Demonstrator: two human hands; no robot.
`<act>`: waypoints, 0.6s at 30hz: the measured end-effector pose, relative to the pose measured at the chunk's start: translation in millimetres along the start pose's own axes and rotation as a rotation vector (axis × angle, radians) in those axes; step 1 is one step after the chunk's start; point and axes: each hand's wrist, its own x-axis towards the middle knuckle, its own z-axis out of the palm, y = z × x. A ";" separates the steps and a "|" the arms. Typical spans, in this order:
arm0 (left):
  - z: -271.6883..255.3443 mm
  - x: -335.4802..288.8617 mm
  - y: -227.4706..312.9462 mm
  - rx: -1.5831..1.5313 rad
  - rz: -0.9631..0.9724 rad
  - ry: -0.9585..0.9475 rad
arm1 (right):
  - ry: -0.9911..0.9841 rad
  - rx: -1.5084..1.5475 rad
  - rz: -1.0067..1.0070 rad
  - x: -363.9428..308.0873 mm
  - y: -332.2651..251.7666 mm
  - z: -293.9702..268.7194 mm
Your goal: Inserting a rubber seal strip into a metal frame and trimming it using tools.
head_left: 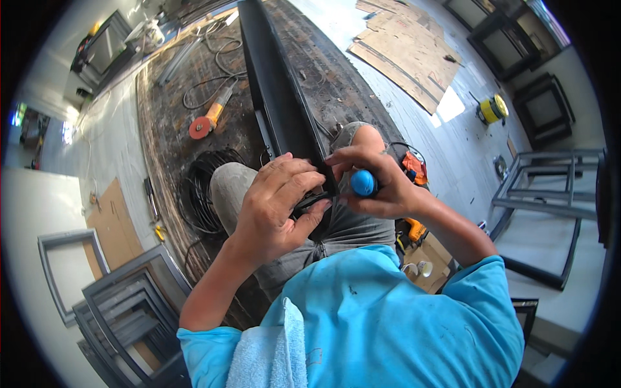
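A long black metal channel runs from the far end of the bench to my lap, its near end between my knees. Over that near end curl the fingers of my left hand, with the thumb against a short black strip at the channel's tip. My right hand is wrapped round a blue-handled tool; I see the handle end-on, and the tool's working end is hidden. Fingertips of my right hand touch or nearly touch the channel's right edge.
An angle grinder with a red disc lies left of the channel, near coiled black cable. Orange power tool is by my right hip. Grey frames stack at left; more frames stand right. Cardboard covers floor ahead.
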 end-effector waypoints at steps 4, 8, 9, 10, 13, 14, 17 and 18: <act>-8.5 -5.9 15.1 0.103 -0.110 -0.037 | -0.190 -0.194 -0.149 26.6 -7.7 -7.9; -6.1 -16.2 18.1 0.131 -0.141 0.066 | -0.501 -0.256 -0.083 59.0 -21.3 -15.7; -4.8 -18.1 19.4 0.146 -0.141 0.108 | -0.534 -0.273 -0.054 64.1 -22.4 -14.9; -3.2 -20.2 22.3 0.157 -0.159 0.127 | -0.567 -0.288 -0.029 69.5 -21.1 -13.5; 1.6 -32.6 37.9 0.378 -0.131 0.288 | -0.611 -0.282 -0.059 81.0 -18.1 -5.9; 3.5 -36.7 42.2 0.390 -0.149 0.304 | -0.637 -0.277 -0.066 83.9 -18.3 -3.2; 7.6 -46.8 49.9 0.381 -0.280 0.368 | -0.665 -0.266 -0.091 91.3 -20.7 7.1; 6.4 -48.8 50.9 0.397 -0.299 0.383 | -0.661 -0.276 -0.109 94.2 -21.6 11.2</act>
